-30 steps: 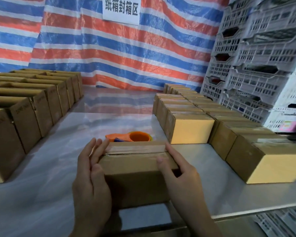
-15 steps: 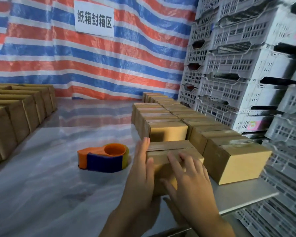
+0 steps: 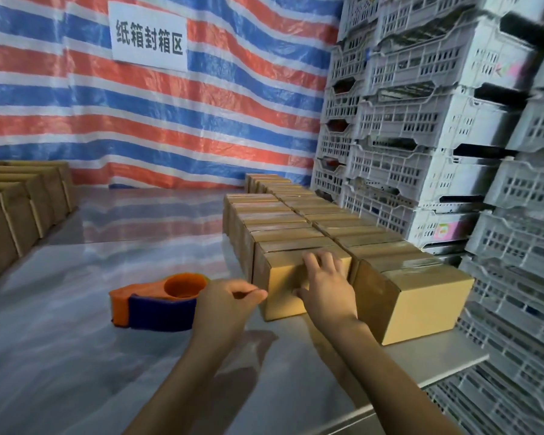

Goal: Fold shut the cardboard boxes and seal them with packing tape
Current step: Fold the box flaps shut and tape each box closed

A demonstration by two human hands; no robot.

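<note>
Cardboard box [image 3: 280,290] sits on the table [image 3: 76,356] at the front of the left row of closed boxes [image 3: 274,215], just beside the neighbour box [image 3: 415,299] on its right. R hand [image 3: 324,287] lies on its front top edge, fingers spread, pressing, not gripping. L hand [image 3: 226,304] is loosely curled w/ nothing in it, between the box & the tape dispenser [image 3: 157,304].

Step looks like squaring the box into its row. To do it well: push w/ flat palm, low on the face, so it slides w/o tipping, and keep it tight to the row, sides parallel. Open boxes [image 3: 13,208] at far left are prob. next.
</note>
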